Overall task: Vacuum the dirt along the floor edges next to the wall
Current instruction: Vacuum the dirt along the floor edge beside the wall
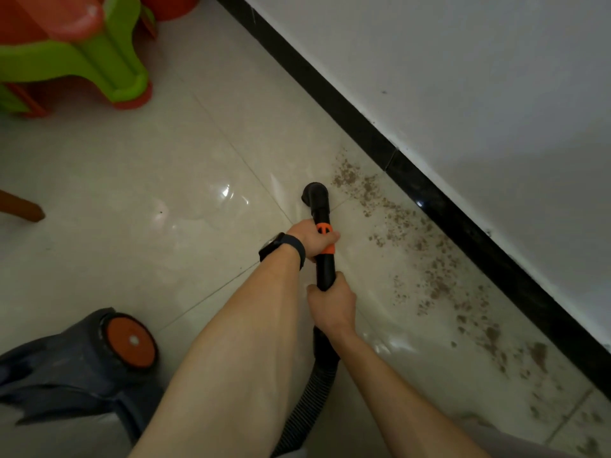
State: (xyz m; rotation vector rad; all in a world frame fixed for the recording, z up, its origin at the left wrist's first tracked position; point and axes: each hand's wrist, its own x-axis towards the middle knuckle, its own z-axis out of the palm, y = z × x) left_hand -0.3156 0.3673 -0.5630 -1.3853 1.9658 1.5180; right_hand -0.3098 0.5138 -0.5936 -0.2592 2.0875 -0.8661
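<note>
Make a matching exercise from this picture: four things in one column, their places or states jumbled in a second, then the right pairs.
Things
1. nozzle
2. dirt
3. stool
4. left hand

Places or states
A. top left of the view, green and red
B. strewn along the black skirting
C. grips the wand at its orange collar
D. on the pale tiles, beside the dirt's far end

Pairs: 1-D, 2-B, 3-A, 4-C

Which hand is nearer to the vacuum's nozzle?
Left. The left hand grips the tube just behind the nozzle; the right hand holds it farther back, near the hose.
</note>
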